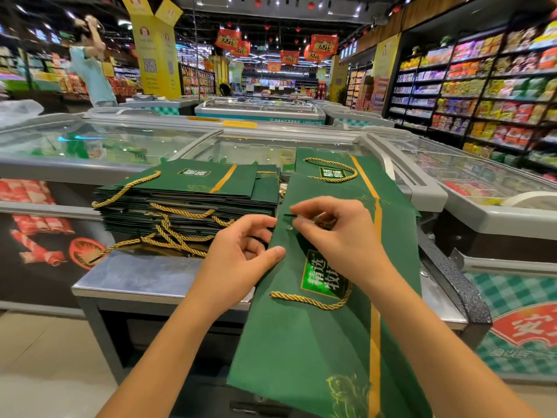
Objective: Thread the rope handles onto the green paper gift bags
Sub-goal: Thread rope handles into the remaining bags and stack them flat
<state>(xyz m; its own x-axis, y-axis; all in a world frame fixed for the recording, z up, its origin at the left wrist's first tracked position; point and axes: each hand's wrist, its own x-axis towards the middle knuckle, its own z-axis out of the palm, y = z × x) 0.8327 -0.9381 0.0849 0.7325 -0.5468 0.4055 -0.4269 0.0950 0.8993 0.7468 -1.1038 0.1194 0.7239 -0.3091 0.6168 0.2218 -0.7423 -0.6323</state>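
Left hand (pixel 241 247) fingers grip a green gift bag (pixel 301 342); at its three o'clock, right hand (pixel 340 236) fingers pinch a rope handle (pixel 301 217).

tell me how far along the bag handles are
Done: the bag being worked on already carries one threaded loop, and the far bag has a loop too. In hand: the right hand pinches a rope by the hole while the left hand holds the bag's edge. Left: the stack, with loose ropes lying by it.
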